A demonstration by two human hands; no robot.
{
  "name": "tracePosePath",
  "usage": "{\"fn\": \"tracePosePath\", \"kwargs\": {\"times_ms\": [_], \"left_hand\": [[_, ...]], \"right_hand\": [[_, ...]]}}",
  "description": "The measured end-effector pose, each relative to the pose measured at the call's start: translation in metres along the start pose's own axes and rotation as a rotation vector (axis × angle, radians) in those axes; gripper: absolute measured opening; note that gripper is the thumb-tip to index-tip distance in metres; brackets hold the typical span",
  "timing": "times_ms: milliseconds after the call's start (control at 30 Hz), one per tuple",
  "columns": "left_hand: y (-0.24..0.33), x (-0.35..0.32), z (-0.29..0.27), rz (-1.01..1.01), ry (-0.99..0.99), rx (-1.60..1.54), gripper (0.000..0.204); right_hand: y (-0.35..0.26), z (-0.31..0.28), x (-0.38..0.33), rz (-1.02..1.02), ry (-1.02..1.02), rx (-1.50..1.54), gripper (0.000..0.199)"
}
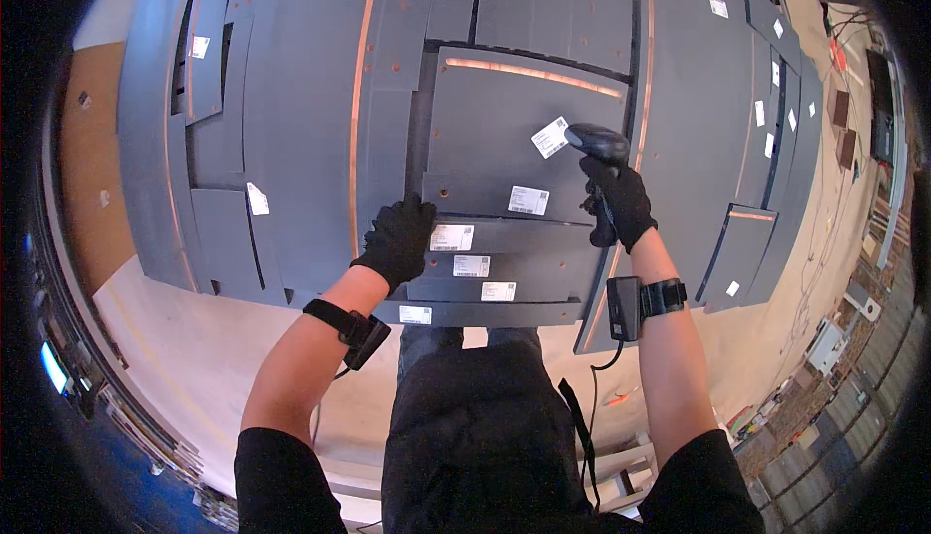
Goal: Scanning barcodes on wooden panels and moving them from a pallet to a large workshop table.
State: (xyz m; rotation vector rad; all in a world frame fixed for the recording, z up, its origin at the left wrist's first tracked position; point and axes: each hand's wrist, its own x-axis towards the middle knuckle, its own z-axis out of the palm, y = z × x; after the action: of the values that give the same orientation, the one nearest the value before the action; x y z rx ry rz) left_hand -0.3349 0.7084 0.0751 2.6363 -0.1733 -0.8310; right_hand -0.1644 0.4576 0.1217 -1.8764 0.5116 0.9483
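My right hand (pixel 621 206), in a black glove, is closed around the handle of a black handheld barcode scanner (pixel 599 143). The scanner's head points left, right by a tilted white label (pixel 549 138) on a dark grey panel (pixel 475 131) with a copper-coloured strip. My left hand (pixel 398 241), also gloved, rests on the panels at the lower left corner of that panel, with its fingers forward and partly bent. Beside it is another white label (pixel 452 237) on a narrow grey panel (pixel 529 235). A further label (pixel 529 200) sits between my hands.
Several narrow labelled panels lie in rows toward me, the nearest strip (pixel 495 314) close to my legs. Larger grey panels (pixel 301 127) spread left and right. A small panel (pixel 737 255) lies at right. Brown board (pixel 94 146) shows at far left, cables (pixel 846 20) at far right.
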Motion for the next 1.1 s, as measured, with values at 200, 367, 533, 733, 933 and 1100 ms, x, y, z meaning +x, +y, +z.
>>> {"fn": "tracePosePath", "kwargs": {"times_ms": [200,367,533,733,933,1100], "left_hand": [[-0.005,-0.017,-0.005,-0.051,-0.105,-0.202,0.040],[0.018,-0.043,0.017,-0.158,-0.282,-0.319,0.044],[0.039,-0.073,0.047,-0.073,-0.174,-0.368,0.042],[0.075,-0.053,0.060,-0.084,-0.102,-0.283,0.032],[0.155,0.004,0.095,0.110,0.104,-0.425,0.017],[0.243,0.068,0.161,0.199,0.011,-0.544,0.028]], "right_hand": [[-0.008,-0.005,-0.005,-0.026,-0.015,0.011,0.029],[-0.006,-0.013,-0.001,-0.008,-0.033,-0.011,0.028],[-0.006,-0.014,-0.001,-0.039,-0.067,0.013,0.031],[-0.009,-0.017,0.001,-0.037,-0.058,-0.049,0.032],[-0.010,-0.036,0.004,-0.119,-0.035,-0.090,0.033],[-0.010,-0.072,0.016,-0.227,0.054,0.032,0.030]]}}
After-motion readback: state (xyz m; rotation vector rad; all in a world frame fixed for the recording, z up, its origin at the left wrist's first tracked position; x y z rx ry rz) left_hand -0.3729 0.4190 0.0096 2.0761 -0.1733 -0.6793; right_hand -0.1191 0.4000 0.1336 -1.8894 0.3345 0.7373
